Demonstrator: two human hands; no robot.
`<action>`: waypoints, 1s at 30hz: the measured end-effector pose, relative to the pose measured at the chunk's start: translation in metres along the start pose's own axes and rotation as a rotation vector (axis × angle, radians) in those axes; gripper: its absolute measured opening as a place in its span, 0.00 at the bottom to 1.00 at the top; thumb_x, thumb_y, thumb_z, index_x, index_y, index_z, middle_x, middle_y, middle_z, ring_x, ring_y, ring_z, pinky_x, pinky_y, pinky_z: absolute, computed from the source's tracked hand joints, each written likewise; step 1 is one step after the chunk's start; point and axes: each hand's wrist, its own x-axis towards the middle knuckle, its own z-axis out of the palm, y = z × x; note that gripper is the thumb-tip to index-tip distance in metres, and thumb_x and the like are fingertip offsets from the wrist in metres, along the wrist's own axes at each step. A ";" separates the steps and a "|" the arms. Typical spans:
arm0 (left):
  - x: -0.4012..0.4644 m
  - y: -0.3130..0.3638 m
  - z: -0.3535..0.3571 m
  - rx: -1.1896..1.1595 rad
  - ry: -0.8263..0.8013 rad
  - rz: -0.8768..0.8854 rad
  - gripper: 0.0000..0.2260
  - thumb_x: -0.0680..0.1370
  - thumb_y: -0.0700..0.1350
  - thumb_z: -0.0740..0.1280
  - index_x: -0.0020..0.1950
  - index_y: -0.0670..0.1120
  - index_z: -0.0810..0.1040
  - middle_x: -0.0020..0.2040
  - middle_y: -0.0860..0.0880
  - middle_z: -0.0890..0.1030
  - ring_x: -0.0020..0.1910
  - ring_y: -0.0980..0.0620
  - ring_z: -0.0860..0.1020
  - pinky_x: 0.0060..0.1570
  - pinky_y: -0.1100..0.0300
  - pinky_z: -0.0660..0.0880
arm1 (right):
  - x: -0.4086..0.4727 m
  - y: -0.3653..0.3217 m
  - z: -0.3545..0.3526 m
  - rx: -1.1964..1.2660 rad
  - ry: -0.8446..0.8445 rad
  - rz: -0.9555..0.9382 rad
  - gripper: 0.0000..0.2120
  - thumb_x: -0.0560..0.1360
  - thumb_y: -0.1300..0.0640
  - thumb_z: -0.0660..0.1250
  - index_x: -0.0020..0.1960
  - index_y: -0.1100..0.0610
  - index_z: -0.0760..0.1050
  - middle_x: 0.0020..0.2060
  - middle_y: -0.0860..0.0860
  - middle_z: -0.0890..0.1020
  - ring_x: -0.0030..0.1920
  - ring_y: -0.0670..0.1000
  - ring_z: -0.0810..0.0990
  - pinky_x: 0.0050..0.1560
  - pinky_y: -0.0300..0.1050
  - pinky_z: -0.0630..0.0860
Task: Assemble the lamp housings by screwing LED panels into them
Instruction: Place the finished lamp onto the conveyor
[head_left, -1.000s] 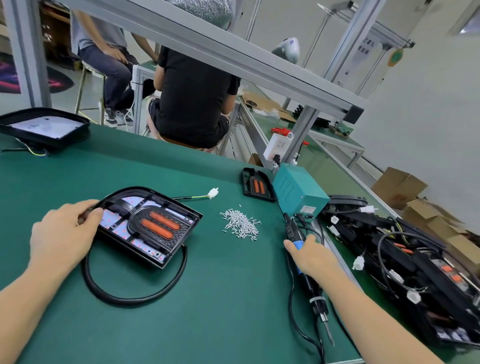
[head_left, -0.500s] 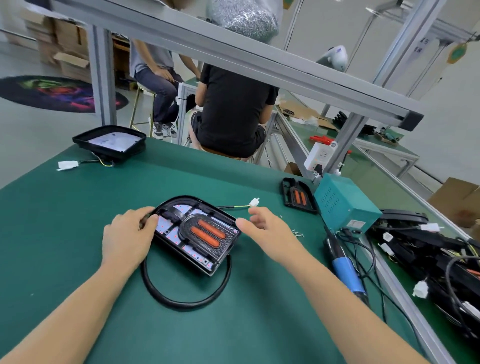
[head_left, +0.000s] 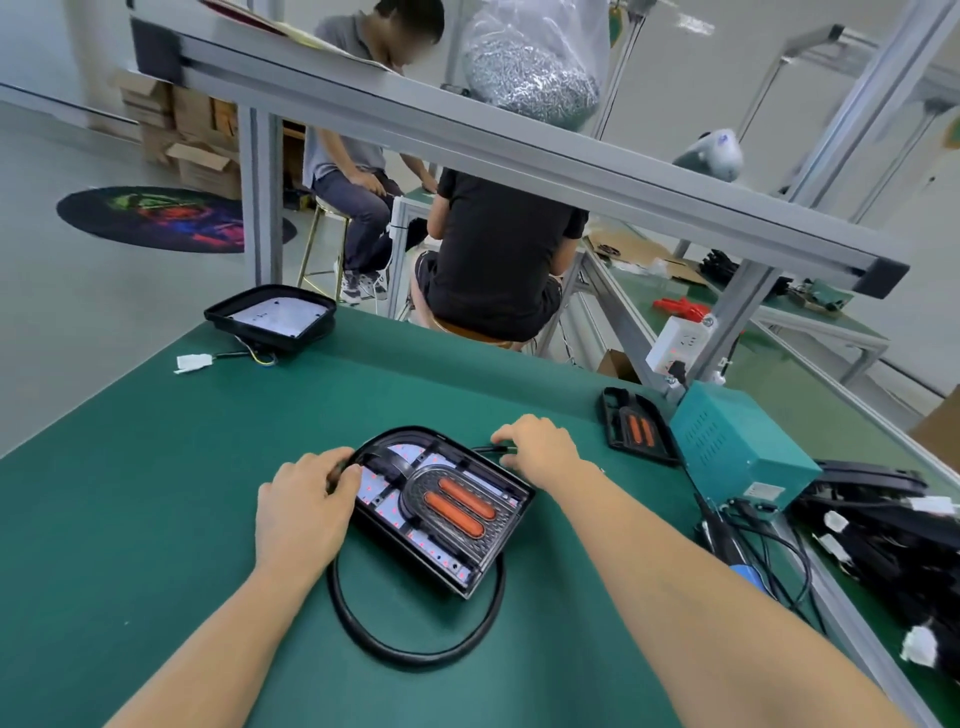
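A black lamp housing (head_left: 457, 519) with a white LED panel and two orange strips lies on the green table (head_left: 156, 493), resting on a black rubber ring (head_left: 415, 654). My left hand (head_left: 304, 512) grips the housing's left edge with curled fingers. My right hand (head_left: 540, 449) sits at the housing's far right corner, its fingers curled on the black cable (head_left: 488, 449) that leaves the housing there.
A second housing (head_left: 636, 431) lies by the teal power box (head_left: 737, 457). Another lamp (head_left: 270, 319) with a white plug sits at the far left. The blue screwdriver (head_left: 748, 574) and a heap of housings (head_left: 893, 530) lie at right. Two people sit beyond the table.
My right hand left the screwdriver, crossed to the housing and now grips its cable at the far corner. My view has swung left. The left hand stays on the housing's edge.
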 end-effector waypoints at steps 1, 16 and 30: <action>0.000 -0.001 0.000 0.004 0.001 0.002 0.10 0.79 0.47 0.63 0.57 0.49 0.80 0.43 0.48 0.78 0.48 0.44 0.74 0.56 0.49 0.68 | 0.001 -0.001 0.001 -0.019 0.011 -0.003 0.14 0.79 0.55 0.65 0.64 0.50 0.76 0.62 0.55 0.76 0.63 0.58 0.73 0.61 0.51 0.69; 0.001 -0.002 0.007 0.056 0.070 0.026 0.08 0.77 0.44 0.62 0.51 0.49 0.80 0.40 0.48 0.78 0.45 0.43 0.72 0.49 0.51 0.65 | -0.027 -0.015 -0.045 0.705 -0.270 0.052 0.08 0.79 0.54 0.66 0.43 0.56 0.73 0.37 0.50 0.80 0.34 0.47 0.77 0.33 0.37 0.73; -0.001 -0.002 0.006 0.038 0.054 0.029 0.11 0.79 0.45 0.60 0.56 0.50 0.80 0.46 0.47 0.79 0.49 0.44 0.75 0.52 0.52 0.63 | -0.050 -0.021 -0.011 1.090 -0.551 0.103 0.20 0.68 0.61 0.78 0.58 0.59 0.78 0.49 0.56 0.85 0.48 0.56 0.83 0.60 0.54 0.79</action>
